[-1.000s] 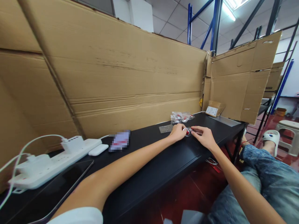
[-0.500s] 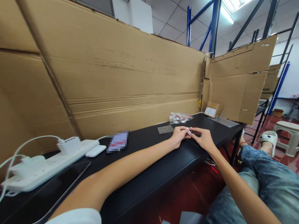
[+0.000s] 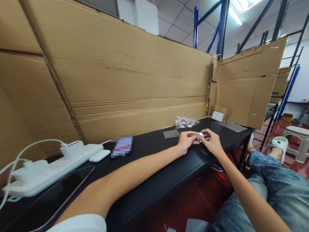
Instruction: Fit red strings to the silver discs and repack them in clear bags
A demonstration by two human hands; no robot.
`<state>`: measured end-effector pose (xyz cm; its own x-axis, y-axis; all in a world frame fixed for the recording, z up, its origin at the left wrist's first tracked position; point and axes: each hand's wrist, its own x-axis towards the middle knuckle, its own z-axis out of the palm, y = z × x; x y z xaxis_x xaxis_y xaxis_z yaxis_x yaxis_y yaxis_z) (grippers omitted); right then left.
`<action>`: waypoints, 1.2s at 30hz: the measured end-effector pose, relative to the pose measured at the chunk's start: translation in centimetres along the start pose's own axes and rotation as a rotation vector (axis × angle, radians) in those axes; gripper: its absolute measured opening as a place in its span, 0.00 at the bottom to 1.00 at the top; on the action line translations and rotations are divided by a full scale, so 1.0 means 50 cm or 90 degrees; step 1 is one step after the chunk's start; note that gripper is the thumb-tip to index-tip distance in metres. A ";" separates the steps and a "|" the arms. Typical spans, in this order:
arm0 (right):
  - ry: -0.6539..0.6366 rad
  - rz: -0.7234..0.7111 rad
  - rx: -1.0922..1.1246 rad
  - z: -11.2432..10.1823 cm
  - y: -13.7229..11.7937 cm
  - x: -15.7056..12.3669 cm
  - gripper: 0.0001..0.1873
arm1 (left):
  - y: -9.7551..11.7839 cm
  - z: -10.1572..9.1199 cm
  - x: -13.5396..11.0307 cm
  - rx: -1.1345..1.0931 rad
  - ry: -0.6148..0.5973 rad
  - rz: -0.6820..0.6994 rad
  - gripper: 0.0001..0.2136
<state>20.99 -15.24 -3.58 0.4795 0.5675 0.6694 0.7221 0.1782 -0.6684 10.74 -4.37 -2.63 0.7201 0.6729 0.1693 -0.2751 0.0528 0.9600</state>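
Observation:
Between both hands, just above the black table [image 3: 149, 174], is a small round silvery-white piece [image 3: 200, 137]; its exact kind is too small to make out. My left hand [image 3: 186, 141] pinches it from the left with thumb and fingertips. From the right, my right hand [image 3: 211, 141] has its fingers closed on the other edge. A flat clear plastic bag [image 3: 171, 133] lies just beyond my left hand. Farther back, against the cardboard, sit several clear bags with silvery and red parts [image 3: 186, 122].
On the left are a white power strip [image 3: 55, 170] with plugged-in chargers, a dark tablet [image 3: 53, 199], a white case [image 3: 99, 156] and a blurred-out phone-like item [image 3: 122, 146]. Cardboard walls [image 3: 145, 74] border the table. A small labelled carton [image 3: 220, 114] stands at the far right corner.
The small round piece has turned, so its broad silvery-white face shows more now. My right hand has shifted slightly right, opening a wider space between the hands.

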 end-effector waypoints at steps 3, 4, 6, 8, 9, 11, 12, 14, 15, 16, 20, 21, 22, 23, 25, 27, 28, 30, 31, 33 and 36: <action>0.015 0.025 0.004 0.004 0.014 0.003 0.14 | -0.001 0.000 -0.001 0.011 0.011 0.027 0.06; 0.003 0.042 0.029 0.005 0.020 0.004 0.16 | 0.000 -0.001 -0.001 0.017 0.009 0.035 0.06; -0.052 0.071 0.099 0.006 0.032 0.007 0.18 | 0.000 -0.003 -0.001 0.028 -0.002 0.044 0.07; -0.114 0.084 0.164 0.005 0.038 0.009 0.20 | 0.000 -0.004 -0.002 0.038 -0.011 0.050 0.07; -0.139 0.088 0.187 0.004 0.039 0.010 0.20 | 0.000 -0.005 -0.002 0.043 -0.013 0.054 0.07; -0.179 0.103 0.220 0.000 0.038 0.011 0.20 | -0.002 -0.005 -0.002 0.055 -0.014 0.064 0.06; -0.194 0.114 0.233 -0.002 0.036 0.011 0.20 | -0.003 -0.005 -0.002 0.061 -0.016 0.070 0.06; -0.206 0.141 0.249 -0.008 0.032 0.011 0.21 | -0.005 -0.005 -0.001 0.070 -0.025 0.079 0.06; -0.204 0.156 0.254 -0.010 0.030 0.011 0.21 | -0.006 -0.006 0.000 0.073 -0.030 0.084 0.06; -0.200 0.172 0.259 -0.012 0.028 0.012 0.21 | -0.007 -0.006 0.000 0.076 -0.035 0.090 0.07; -0.186 0.220 0.286 -0.018 0.023 0.012 0.21 | -0.010 -0.007 0.003 0.096 -0.043 0.112 0.07; -0.181 0.228 0.289 -0.018 0.021 0.012 0.21 | -0.011 -0.007 0.003 0.100 -0.042 0.115 0.07; -0.176 0.235 0.289 -0.019 0.019 0.011 0.21 | -0.011 -0.007 0.003 0.103 -0.041 0.119 0.06; -0.172 0.243 0.288 -0.019 0.017 0.011 0.20 | -0.011 -0.008 0.004 0.107 -0.039 0.123 0.06; -0.161 0.254 0.287 -0.020 0.013 0.010 0.20 | -0.012 -0.009 0.005 0.113 -0.032 0.135 0.06; -0.150 0.257 0.292 -0.021 0.011 0.009 0.20 | -0.014 -0.011 0.006 0.119 -0.025 0.151 0.05; -0.146 0.256 0.297 -0.022 0.011 0.009 0.20 | -0.015 -0.012 0.007 0.122 -0.024 0.161 0.05; -0.139 0.250 0.313 -0.022 0.013 0.008 0.20 | -0.017 -0.014 0.008 0.133 -0.026 0.184 0.05; -0.135 0.247 0.321 -0.022 0.015 0.008 0.21 | -0.017 -0.015 0.009 0.144 -0.028 0.193 0.05; -0.124 0.238 0.332 -0.022 0.019 0.008 0.21 | -0.018 -0.015 0.008 0.171 -0.032 0.199 0.06; -0.110 0.228 0.335 -0.022 0.024 0.008 0.20 | -0.016 -0.014 0.004 0.203 -0.041 0.184 0.06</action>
<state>22.61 -15.67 -3.75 0.5269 0.7774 0.3435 0.1716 0.2985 -0.9389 10.67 -3.75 -3.51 0.6839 0.5785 0.4446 -0.2678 -0.3678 0.8905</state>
